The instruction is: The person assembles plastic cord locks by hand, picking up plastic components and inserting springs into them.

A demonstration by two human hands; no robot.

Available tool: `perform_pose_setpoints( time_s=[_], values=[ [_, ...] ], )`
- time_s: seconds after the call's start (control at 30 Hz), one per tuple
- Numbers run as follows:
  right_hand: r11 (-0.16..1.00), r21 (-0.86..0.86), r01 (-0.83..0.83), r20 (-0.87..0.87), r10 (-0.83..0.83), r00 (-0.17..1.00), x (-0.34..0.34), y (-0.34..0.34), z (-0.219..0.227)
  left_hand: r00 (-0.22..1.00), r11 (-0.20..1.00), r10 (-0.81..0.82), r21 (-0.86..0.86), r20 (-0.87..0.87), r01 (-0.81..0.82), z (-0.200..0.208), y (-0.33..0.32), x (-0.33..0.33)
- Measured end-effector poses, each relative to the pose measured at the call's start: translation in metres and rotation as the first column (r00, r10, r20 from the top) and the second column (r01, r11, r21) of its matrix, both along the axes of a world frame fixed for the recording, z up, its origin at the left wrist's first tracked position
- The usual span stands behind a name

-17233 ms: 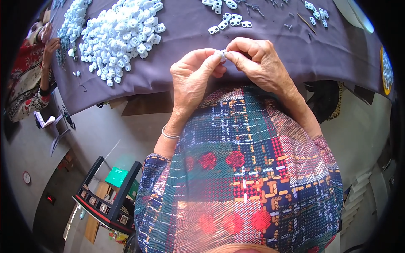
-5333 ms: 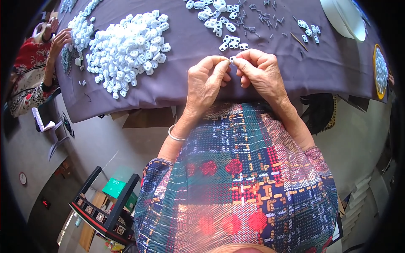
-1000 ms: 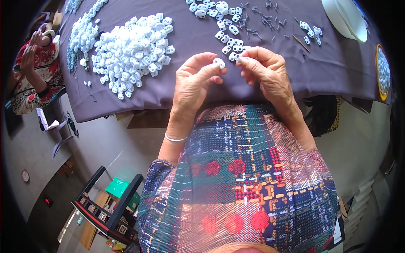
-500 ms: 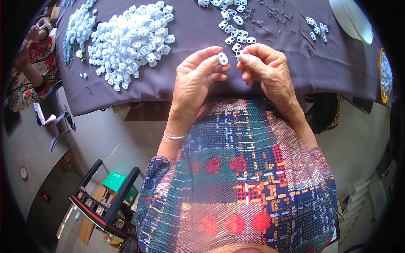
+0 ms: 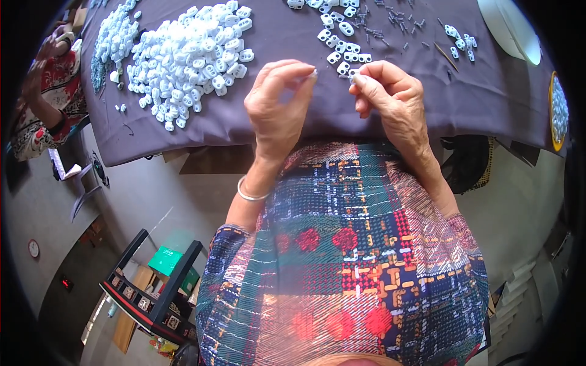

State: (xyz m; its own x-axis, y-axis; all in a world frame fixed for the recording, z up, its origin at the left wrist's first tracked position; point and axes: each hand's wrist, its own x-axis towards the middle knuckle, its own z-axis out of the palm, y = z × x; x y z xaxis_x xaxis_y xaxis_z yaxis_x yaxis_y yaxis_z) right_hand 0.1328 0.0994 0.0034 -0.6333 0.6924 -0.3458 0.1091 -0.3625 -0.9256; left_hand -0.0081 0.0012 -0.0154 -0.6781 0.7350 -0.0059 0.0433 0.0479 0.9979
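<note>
My left hand (image 5: pixel 278 104) is raised over the near edge of the cloth, its thumb and forefinger pinched at the tips. A tiny pale bit shows there, too small to name. My right hand (image 5: pixel 394 94) pinches a small white plastic piece (image 5: pixel 355 78), mostly covered by the fingers. A thin grey spring-like bit sticks out from it to the left. Just beyond lie several white two-holed cord-lock bodies (image 5: pixel 345 56). Small grey metal springs (image 5: pixel 400 24) are scattered to their right.
A large heap of white cord-lock bodies (image 5: pixel 189 55) covers the left of the dark tablecloth (image 5: pixel 281 36). Smaller white pieces (image 5: pixel 116 36) lie farther left. At right are a thin stick (image 5: pixel 445 56), a white bowl (image 5: pixel 506 27) and a yellow-rimmed container (image 5: pixel 555 110). Another person (image 5: pixel 52 104) sits at far left.
The white two-holed body at my left fingertips no longer shows there. My left hand has moved slightly left and turned, away from the right. My right hand keeps its pinch nearly in place.
</note>
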Motion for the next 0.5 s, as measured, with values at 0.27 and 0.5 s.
perform_pose_setpoints(
  time_s=[0.27,0.5],
  values=[
    [0.999,0.01,0.039,0.044,-0.04,0.998,0.004,0.003,-0.002,0.605,0.966,-0.25,-0.152,-0.756,0.21,-0.004,-0.01,-0.017],
    [1.0,-0.006,0.025,0.032,-0.025,0.999,0.004,0.002,-0.002,0.61,0.948,-0.152,-0.289,-0.778,-0.133,-0.002,-0.009,-0.008]
  ],
)
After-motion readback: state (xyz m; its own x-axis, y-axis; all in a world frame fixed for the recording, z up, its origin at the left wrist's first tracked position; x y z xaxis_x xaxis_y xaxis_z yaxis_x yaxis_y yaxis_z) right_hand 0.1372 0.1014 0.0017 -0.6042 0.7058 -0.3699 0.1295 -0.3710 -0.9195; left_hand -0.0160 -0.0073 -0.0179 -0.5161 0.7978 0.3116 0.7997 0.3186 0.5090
